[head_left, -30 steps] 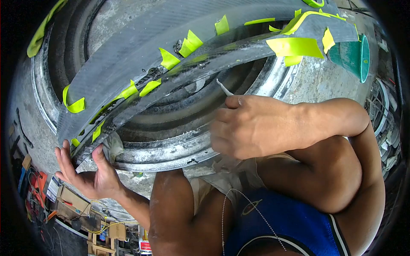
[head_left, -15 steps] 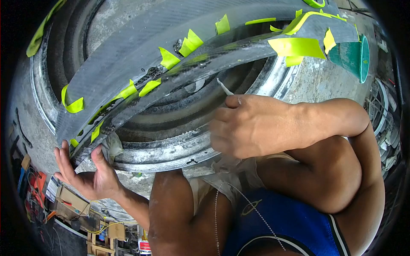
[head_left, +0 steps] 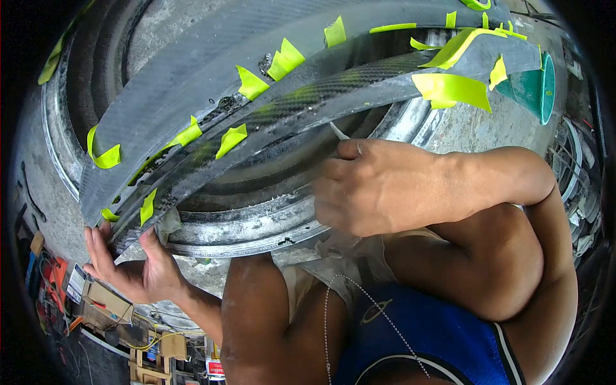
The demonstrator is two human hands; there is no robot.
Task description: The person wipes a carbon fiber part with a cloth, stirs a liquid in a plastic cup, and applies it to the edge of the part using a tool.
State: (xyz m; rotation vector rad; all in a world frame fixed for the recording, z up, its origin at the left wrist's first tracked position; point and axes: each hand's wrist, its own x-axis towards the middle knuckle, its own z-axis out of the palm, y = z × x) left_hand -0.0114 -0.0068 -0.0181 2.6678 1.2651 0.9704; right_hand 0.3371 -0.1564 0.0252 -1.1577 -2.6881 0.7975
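A long curved carbon-fibre panel [head_left: 212, 83] with several bits of yellow-green tape [head_left: 449, 86] lies across a bare metal wheel rim [head_left: 256, 221]. My left hand [head_left: 128, 266] holds the panel's lower left end, fingers spread under its edge and thumb up against it. My right hand [head_left: 372, 186] is closed around a thin white stick [head_left: 339, 131] whose tip pokes up just under the panel's lower edge. A crumpled pale rag [head_left: 168, 221] sits between the panel end and the rim.
The rim rests on a grey concrete floor [head_left: 475, 125]. A green plastic bucket [head_left: 536, 86] stands at the upper right. Boxes, cables and an orange tool [head_left: 96, 295] clutter the lower left. My knees and blue shirt [head_left: 423, 333] fill the bottom.
The panel has tilted, its lower edge turning up and showing more of its weave. My left hand shifted slightly down with it. My right hand barely moved.
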